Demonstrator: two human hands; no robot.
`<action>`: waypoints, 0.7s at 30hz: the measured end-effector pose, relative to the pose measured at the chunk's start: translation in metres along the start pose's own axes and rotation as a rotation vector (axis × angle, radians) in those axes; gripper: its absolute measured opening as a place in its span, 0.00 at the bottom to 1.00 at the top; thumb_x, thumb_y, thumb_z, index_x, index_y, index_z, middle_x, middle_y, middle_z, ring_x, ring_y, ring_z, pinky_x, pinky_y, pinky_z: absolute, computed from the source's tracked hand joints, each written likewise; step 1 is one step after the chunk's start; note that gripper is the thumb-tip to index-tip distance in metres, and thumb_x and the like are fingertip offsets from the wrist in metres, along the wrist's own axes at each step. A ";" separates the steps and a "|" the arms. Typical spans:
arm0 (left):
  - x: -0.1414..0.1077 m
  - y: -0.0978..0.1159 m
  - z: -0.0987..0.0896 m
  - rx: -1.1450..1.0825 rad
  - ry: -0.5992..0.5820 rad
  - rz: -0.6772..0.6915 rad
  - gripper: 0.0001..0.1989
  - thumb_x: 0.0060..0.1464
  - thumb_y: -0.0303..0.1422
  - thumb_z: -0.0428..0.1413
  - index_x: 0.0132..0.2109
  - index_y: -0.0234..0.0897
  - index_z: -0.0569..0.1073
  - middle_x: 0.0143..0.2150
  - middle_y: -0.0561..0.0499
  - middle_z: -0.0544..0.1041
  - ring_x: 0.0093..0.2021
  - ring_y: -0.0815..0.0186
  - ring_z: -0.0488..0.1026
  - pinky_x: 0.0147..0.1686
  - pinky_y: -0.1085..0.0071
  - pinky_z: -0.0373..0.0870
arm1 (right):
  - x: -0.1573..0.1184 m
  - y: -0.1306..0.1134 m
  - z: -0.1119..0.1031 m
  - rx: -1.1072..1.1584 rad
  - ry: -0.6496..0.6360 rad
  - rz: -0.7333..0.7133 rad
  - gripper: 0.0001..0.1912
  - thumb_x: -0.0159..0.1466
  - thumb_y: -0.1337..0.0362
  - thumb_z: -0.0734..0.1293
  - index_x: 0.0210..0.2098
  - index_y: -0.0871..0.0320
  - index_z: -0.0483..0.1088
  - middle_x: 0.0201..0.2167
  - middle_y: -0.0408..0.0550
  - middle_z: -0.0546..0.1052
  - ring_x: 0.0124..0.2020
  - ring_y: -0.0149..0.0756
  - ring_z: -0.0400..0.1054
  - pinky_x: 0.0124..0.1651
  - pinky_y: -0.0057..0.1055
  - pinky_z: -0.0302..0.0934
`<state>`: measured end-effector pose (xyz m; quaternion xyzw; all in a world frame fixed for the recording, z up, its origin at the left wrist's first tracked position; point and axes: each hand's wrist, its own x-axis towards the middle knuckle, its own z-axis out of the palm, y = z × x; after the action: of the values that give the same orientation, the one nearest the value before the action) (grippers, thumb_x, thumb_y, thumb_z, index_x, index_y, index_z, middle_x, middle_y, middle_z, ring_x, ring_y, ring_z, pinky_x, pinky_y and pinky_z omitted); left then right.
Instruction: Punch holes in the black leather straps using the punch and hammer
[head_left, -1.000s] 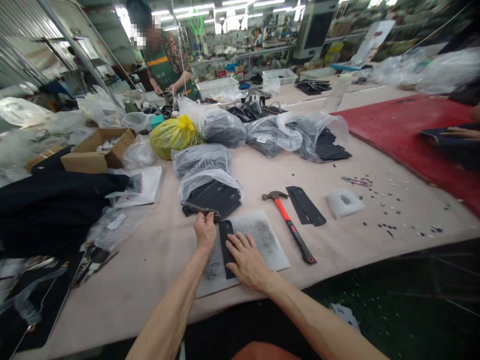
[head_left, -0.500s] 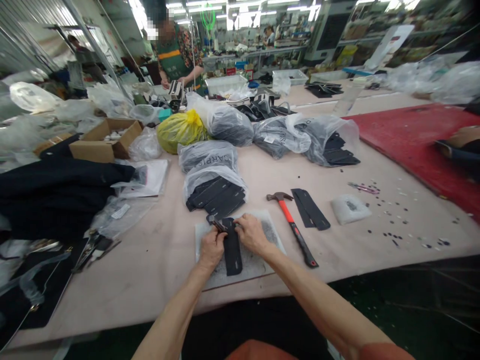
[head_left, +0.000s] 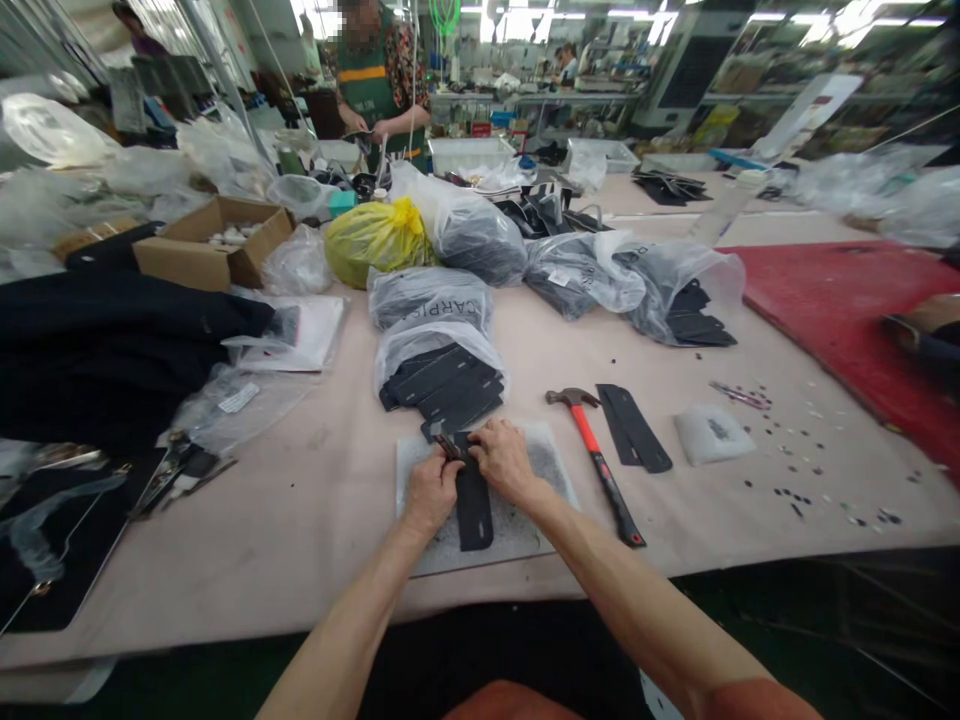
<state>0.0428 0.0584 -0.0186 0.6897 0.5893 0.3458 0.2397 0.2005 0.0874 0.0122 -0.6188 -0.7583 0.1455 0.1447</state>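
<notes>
the left hand (head_left: 431,492) is pinching a small metal tool (head_left: 448,447) between thumb and fingers, and the tool is lying over the upper end of a dark strip (head_left: 474,512). the right hand (head_left: 504,462) is curling its fingers at that same end, on the other side; whether they are gripping the strip, i cannot tell. the strip is resting lengthwise on a pale, dark-speckled board (head_left: 531,520), which is lying on the surface (head_left: 322,540) in front of the person.

a hammer (head_left: 594,455) with a red and black handle is lying just right of the board, and two overlapping dark pieces (head_left: 634,428) are resting beside it. further right, a white packet (head_left: 712,436) is sitting near pink-handled snips (head_left: 741,395) and scattered small bits. beyond the board, an open plastic bag (head_left: 431,300) is spilling more dark strips (head_left: 446,385) from its mouth.
</notes>
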 end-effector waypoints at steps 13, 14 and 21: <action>0.001 -0.001 0.001 -0.050 -0.007 0.012 0.08 0.58 0.31 0.50 0.41 0.37 0.74 0.37 0.47 0.79 0.39 0.61 0.77 0.38 0.69 0.70 | 0.007 0.001 0.006 0.013 -0.005 -0.016 0.06 0.62 0.68 0.63 0.31 0.56 0.72 0.35 0.48 0.73 0.42 0.41 0.60 0.43 0.36 0.48; 0.001 -0.001 0.001 -0.048 -0.008 0.012 0.08 0.58 0.31 0.50 0.41 0.37 0.74 0.37 0.47 0.79 0.39 0.60 0.77 0.38 0.69 0.70 | 0.007 0.000 0.006 0.003 -0.015 -0.022 0.07 0.62 0.68 0.62 0.30 0.56 0.71 0.35 0.49 0.73 0.42 0.41 0.60 0.43 0.36 0.48; -0.001 -0.001 0.002 0.018 -0.007 0.005 0.08 0.59 0.32 0.49 0.35 0.37 0.72 0.36 0.45 0.79 0.37 0.60 0.77 0.36 0.68 0.69 | -0.001 0.009 -0.002 0.376 -0.042 -0.063 0.06 0.61 0.66 0.58 0.30 0.57 0.65 0.32 0.47 0.72 0.39 0.37 0.63 0.44 0.34 0.55</action>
<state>0.0441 0.0578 -0.0209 0.6945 0.5900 0.3384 0.2348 0.2091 0.0885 0.0104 -0.5536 -0.7397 0.2929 0.2463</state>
